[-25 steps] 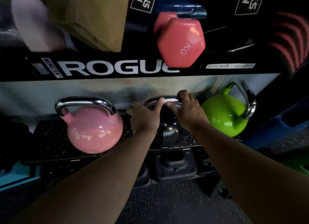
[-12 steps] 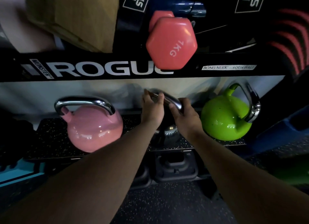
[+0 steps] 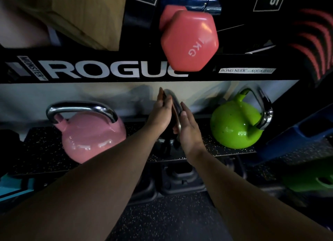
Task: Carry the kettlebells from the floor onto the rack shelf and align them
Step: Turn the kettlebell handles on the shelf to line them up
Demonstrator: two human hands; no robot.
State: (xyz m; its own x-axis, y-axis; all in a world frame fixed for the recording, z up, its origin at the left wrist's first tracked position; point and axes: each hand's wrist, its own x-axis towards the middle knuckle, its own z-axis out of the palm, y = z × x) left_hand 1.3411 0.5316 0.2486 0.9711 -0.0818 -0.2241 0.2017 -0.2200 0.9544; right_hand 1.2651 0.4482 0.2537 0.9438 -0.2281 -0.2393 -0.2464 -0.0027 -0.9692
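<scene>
Gym, equipment storage: black rack marked ROGUE; rubber-matted shelf holding pink kettlebell and green kettlebell; pink dumbbell above; speckled rubber floor.

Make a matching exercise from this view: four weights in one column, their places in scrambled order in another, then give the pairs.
Things:
1. pink kettlebell
2. black kettlebell
3. green kettlebell
4. dumbbell

Places:
A. upper level, overhanging the black rail with white lettering
B. right end of the shelf, handle turned toward the right
C. left of the shelf, handle facing the camera squarely
D. middle of the shelf, its handle between the left hand and right hand

Pairs: 1-C, 2-D, 3-B, 4-A
</scene>
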